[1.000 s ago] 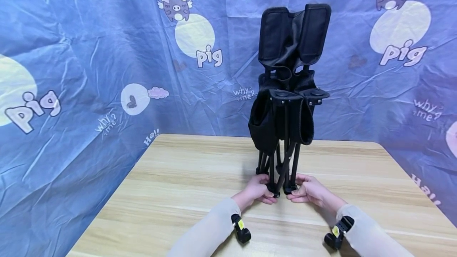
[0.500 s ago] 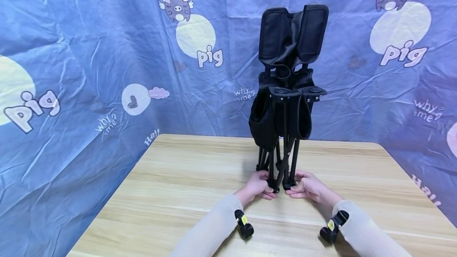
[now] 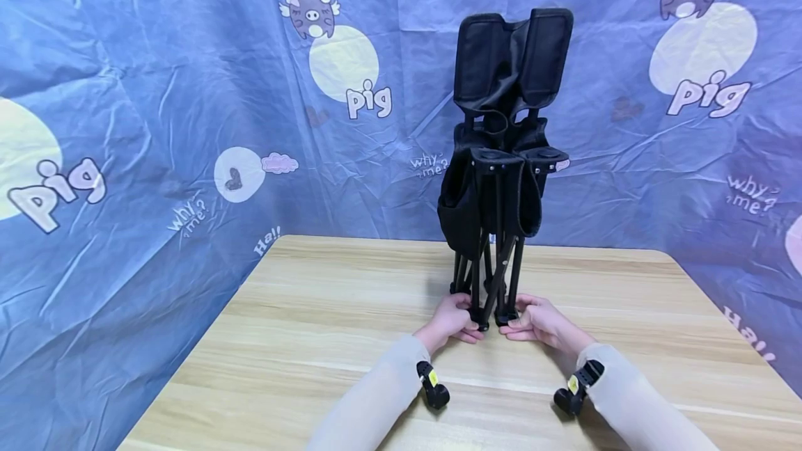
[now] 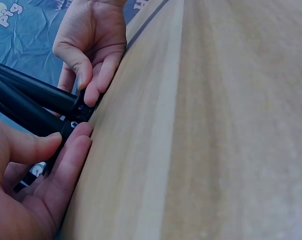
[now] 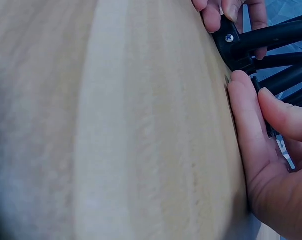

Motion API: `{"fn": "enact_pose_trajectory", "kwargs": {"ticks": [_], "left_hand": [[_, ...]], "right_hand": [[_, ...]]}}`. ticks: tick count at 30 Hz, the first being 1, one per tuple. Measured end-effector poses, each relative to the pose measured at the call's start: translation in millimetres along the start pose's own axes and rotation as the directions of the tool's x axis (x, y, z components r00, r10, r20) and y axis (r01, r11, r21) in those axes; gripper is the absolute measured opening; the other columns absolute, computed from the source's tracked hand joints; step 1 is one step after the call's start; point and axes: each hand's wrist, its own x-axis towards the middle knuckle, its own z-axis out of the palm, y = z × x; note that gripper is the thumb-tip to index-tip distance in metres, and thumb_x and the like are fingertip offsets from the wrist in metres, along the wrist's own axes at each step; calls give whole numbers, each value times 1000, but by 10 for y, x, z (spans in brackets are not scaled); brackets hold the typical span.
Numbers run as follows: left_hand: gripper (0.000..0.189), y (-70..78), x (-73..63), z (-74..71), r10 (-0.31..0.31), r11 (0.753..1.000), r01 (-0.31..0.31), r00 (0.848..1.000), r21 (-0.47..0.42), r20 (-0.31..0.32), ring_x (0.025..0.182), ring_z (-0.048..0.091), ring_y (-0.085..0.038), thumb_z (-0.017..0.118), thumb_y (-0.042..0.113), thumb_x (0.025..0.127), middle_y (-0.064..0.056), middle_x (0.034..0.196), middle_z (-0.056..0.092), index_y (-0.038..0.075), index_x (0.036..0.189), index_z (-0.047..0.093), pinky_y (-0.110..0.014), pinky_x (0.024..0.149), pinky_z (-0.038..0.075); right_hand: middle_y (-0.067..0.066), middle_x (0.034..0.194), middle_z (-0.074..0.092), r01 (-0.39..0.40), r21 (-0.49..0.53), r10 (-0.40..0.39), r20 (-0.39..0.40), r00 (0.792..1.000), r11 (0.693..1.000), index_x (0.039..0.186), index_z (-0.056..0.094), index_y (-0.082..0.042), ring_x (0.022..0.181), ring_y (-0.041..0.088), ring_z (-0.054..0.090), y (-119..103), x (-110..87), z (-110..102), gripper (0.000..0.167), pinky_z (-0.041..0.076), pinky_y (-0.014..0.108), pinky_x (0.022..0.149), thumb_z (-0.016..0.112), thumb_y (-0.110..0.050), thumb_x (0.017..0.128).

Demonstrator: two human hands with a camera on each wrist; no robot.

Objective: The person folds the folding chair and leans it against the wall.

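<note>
A black folding chair (image 3: 491, 193) stands folded upright on the wooden table, its fabric bunched around the dark tube legs. My left hand (image 3: 452, 319) pinches the plastic foot of a near leg at the left. At the right, my right hand (image 3: 540, 324) pinches another near foot in the same way. In the left wrist view, thumb and fingers of the left hand (image 4: 35, 175) close on a black foot (image 4: 70, 127) with a screw. The right wrist view has the right hand (image 5: 271, 145) low against the tabletop, thumb on its foot. The far feet are partly hidden.
The wooden table (image 3: 301, 326) reaches back to a blue printed curtain (image 3: 351, 179), which hangs behind it and along both sides. A small black wrist camera (image 3: 432, 385) sits on the left sleeve, and another wrist camera (image 3: 578, 387) on the right.
The chair's near feet have shifted a little away from me, with both hands still on them. The upper right part of the chair has moved slightly left, as has the right hand.
</note>
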Motion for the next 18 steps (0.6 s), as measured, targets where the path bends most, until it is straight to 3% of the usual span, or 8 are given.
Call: {"fn": "enact_pose_trajectory", "kwargs": {"ticks": [5, 8, 18], "left_hand": [[43, 3, 37, -3, 5, 1000, -5, 1000, -4, -7, 73, 72, -41, 56, -24, 76, -12, 94, 63, -2, 113, 57, -33, 55, 60], [44, 1, 54, -2, 2, 1000, -2, 1000, 0, -20, 73, 72, -41, 56, -24, 77, -12, 97, 61, -2, 115, 57, -34, 55, 61], [51, 30, 95, 13, 1, 1000, -1, 998, 10, -68, 71, 72, -38, 56, -23, 77, -12, 104, 62, -2, 124, 57, -35, 54, 61]], "right_hand": [[34, 128, 42, 1, 3, -1, -14, 1000, 1000, 142, 18, 16, 80, 30, 73, -16, 41, -17, 68, 60, 42, 80, 48, 23, 81], [23, 119, 48, -1, 6, 1, -24, 1000, 1000, 139, 25, 15, 80, 30, 73, -25, 55, -17, 63, 60, 42, 80, 48, 23, 82], [15, 108, 57, 5, 16, -4, -45, 999, 1000, 130, 45, 7, 80, 29, 73, -37, 125, -30, 50, 60, 41, 79, 49, 22, 83]]}}
